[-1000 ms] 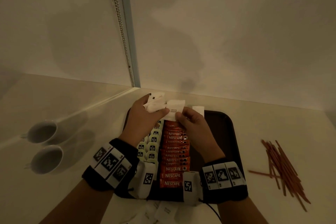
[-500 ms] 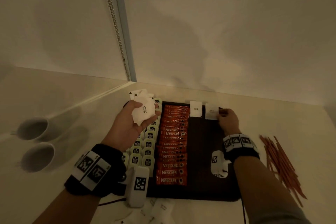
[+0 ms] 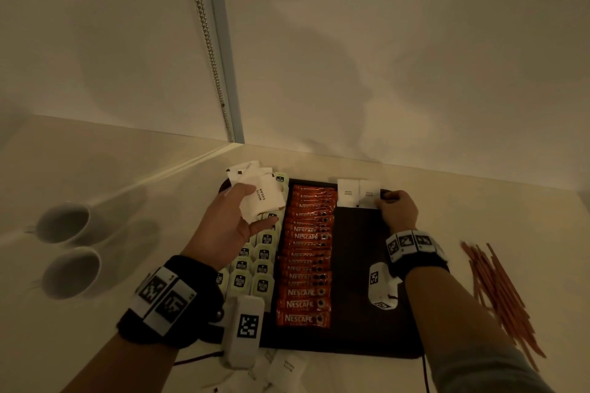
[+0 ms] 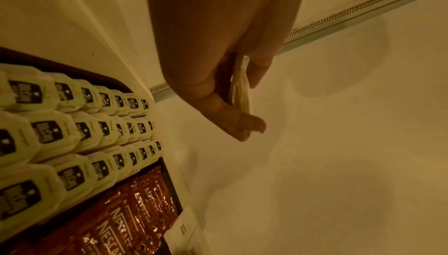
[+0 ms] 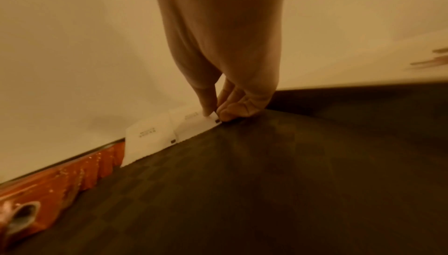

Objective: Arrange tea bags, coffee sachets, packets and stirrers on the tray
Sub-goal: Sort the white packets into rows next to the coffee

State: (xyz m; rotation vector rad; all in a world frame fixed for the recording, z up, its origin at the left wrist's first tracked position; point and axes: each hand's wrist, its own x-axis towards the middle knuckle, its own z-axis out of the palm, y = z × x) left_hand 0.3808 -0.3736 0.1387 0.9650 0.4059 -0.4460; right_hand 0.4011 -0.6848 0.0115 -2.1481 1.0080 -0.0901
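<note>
A dark tray (image 3: 357, 271) holds rows of pale creamer tubs (image 3: 255, 268) (image 4: 72, 125) on its left and a column of red Nescafe sachets (image 3: 306, 252) (image 4: 135, 211) beside them. Two white sugar packets lean side by side at the tray's far edge. My right hand (image 3: 397, 207) (image 5: 213, 113) pinches the corner of the right-hand sugar packet (image 3: 368, 195) (image 5: 196, 123); the other packet (image 3: 347, 193) (image 5: 150, 136) stands next to it. My left hand (image 3: 238, 217) (image 4: 240, 103), raised over the tray's far left corner, holds a stack of white sugar packets (image 3: 258, 193) (image 4: 241, 88).
A bundle of orange-brown stirrers (image 3: 498, 290) lies on the counter right of the tray. Two white cups (image 3: 67, 249) sit at the left. More white packets (image 3: 281, 370) lie at the counter's near edge. A wall runs close behind the tray.
My right hand took one sugar packet from the left hand's stack and carried it right to the tray's far edge beside the first packet. The left hand drew slightly left with the stack.
</note>
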